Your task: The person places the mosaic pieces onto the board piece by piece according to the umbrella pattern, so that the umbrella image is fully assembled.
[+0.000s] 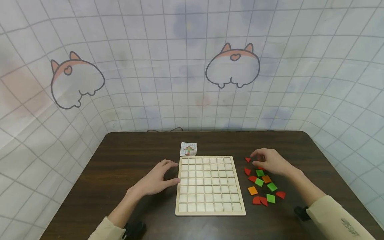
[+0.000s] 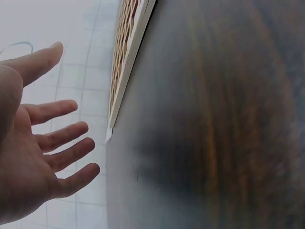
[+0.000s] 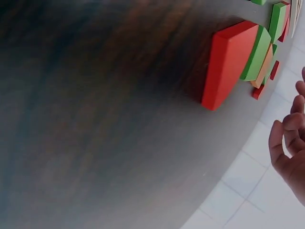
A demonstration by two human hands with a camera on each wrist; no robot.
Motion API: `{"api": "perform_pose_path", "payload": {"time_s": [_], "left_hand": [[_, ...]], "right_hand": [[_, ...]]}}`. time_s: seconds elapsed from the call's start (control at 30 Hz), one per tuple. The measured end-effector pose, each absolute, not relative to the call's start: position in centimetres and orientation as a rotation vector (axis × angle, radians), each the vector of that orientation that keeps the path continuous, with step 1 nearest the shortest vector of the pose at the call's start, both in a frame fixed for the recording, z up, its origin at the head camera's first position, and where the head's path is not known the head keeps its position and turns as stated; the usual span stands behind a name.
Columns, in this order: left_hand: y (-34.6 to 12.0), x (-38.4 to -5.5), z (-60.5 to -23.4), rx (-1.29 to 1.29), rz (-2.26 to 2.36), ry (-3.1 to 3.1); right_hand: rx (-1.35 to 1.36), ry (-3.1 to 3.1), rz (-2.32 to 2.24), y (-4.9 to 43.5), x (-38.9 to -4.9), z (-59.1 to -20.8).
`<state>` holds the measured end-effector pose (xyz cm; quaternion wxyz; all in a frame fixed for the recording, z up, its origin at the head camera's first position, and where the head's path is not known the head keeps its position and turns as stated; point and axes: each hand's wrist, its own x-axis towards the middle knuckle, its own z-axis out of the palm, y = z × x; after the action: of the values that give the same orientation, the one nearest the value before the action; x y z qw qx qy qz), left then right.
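Observation:
A pale wooden grid board [image 1: 210, 213] lies flat on the table, its square cells bare. At its left edge is my left hand [image 1: 156, 177], fingers spread and the thumb tip right by the rim. The left wrist view shows this hand [image 2: 33, 152] with nothing in its palm. My right hand [image 1: 271, 161] hovers over the far side of the scattered pieces, fingers loosely bent. Its fingertips are beside a small red triangular piece [image 1: 247, 160]. No piece shows between the fingers of this hand [image 3: 291, 143] in the right wrist view. Another red piece [image 1: 261, 168] is partly hidden under it.
Several loose pieces lie right of the board: green squares [image 1: 271, 198], orange squares [image 1: 253, 190] and red rounded pieces [image 1: 280, 194]. A small card [image 1: 188, 149] with a coloured tree-like pattern lies behind the board. A tiled-pattern curtain [image 1: 192, 100] surrounds the dark table [image 1: 135, 146].

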<state>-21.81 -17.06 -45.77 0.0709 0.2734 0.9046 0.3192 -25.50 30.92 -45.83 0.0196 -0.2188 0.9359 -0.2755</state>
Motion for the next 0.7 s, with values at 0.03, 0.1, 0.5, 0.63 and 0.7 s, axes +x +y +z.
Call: {"api": "perform_pose_path", "payload": {"time_s": [0.03, 0.1, 0.5, 0.63, 0.7], "left_hand": [[-17.0, -21.6, -45.8, 0.821, 0.964, 2.711], [-16.9, -21.3, -46.0, 0.830, 0.968, 2.695], [-17.2, -19.8, -46.6, 0.838, 0.872, 2.632], [-17.3, -19.6, -46.7, 0.850, 0.848, 2.603], [-17.4, -19.5, -46.7, 0.844, 0.837, 2.594]], "right_hand": [[-0.681, 2.899, -0.848, 30.8, -25.6, -45.8], [-0.673, 2.896, -0.838, 30.6, -25.9, -45.8], [-0.622, 2.824, -0.838, 29.4, -27.5, -46.1], [-0.604, 2.823, -0.807, 29.4, -27.8, -46.4], [-0.603, 2.818, -0.802, 29.4, -27.9, -46.6]]}}
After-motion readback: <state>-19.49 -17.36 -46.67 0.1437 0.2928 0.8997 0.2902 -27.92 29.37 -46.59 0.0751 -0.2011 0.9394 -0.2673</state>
